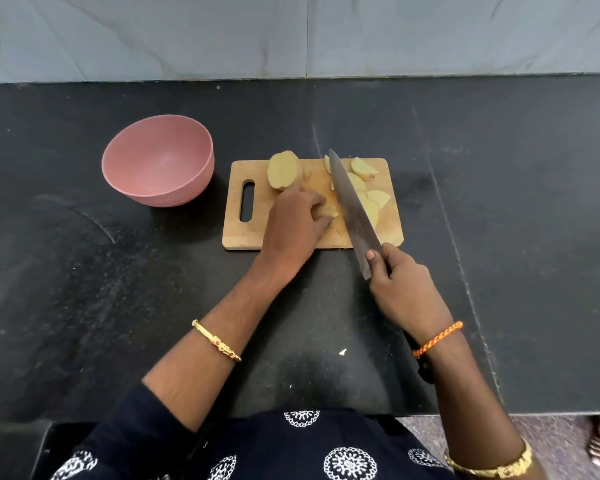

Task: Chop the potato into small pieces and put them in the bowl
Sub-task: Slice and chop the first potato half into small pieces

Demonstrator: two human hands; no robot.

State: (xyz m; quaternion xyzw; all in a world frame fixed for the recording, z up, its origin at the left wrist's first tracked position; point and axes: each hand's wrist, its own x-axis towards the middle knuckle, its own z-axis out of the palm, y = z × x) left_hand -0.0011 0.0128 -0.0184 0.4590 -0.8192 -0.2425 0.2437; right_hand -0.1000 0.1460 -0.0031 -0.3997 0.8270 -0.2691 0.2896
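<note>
On cutting board [238,233]: left hand [293,225] pinches potato piece [328,211]; right hand [400,289] clenches knife [352,202]. Fingertips near blade; a slip risks a cut.

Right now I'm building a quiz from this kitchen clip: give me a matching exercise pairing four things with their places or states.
Things:
1. pink round bowl
2. long steel knife
3. large uncut potato half
4. wooden cutting board

Places or states:
A. held in the right hand
B. on the board's far left part
C. empty, left of the board
D. lying under the potato slices

Pairs: 1-C, 2-A, 3-B, 4-D
</note>
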